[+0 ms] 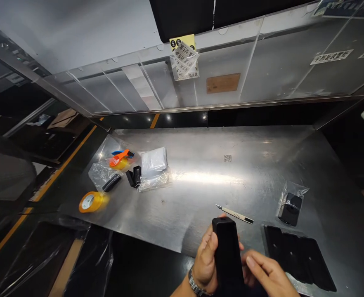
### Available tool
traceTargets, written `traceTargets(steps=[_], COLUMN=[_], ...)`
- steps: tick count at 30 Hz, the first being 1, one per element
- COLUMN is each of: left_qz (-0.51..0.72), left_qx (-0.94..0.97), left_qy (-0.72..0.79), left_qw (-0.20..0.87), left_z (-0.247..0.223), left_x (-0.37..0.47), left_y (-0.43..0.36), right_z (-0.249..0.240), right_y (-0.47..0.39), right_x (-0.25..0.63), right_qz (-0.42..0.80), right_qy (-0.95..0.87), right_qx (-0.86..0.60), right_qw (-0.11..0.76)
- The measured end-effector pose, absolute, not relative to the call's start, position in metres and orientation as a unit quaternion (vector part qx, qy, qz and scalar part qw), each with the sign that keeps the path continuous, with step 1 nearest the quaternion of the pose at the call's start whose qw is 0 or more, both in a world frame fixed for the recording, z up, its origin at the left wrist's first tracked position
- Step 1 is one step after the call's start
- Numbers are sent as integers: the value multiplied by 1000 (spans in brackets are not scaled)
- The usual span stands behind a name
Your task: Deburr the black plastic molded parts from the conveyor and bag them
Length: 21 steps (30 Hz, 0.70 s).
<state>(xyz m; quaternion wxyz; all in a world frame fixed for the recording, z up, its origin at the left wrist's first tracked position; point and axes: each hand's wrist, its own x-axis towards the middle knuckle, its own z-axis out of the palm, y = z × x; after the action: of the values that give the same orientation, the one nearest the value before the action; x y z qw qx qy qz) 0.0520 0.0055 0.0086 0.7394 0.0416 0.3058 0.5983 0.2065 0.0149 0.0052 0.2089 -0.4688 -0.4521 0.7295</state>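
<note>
My left hand, with a metal watch on its wrist, is wrapped round a long black box-shaped part. The part is tilted upright over the front edge of the table, with a small mark or hole in its top end. My right hand is closed at the part's right side, thumb and fingers drawn together; what is between them is hidden. Just beyond the part lies a pale craft knife with a label on its handle. Several flat black pieces lie to the right of my right hand.
A black piece in a clear bag lies at the right. On the left are yellow tape, an orange-handled tool, small black parts and a stack of clear bags. Clear compartments hang above the metal table.
</note>
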Motion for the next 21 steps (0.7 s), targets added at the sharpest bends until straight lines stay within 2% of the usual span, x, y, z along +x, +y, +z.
traceTargets(steps=[4,7,13,21], left_qz=[594,590,592,603], left_qx=[111,144,190,117], left_qy=[302,288,265,322], left_qw=[738,740,737,720], left_z=[5,0,0,4], left_x=[49,47,40,43], left_y=[-4,-9,-17,-22], right_z=[18,38,51,46], right_y=[29,39,49,47], right_x=[210,203,191,178], right_qz=[577,542,584,728], right_qy=[-489,-528,-611,-459], right_qx=[-596,-585,-491,-469], right_qw=[269,292,210,198])
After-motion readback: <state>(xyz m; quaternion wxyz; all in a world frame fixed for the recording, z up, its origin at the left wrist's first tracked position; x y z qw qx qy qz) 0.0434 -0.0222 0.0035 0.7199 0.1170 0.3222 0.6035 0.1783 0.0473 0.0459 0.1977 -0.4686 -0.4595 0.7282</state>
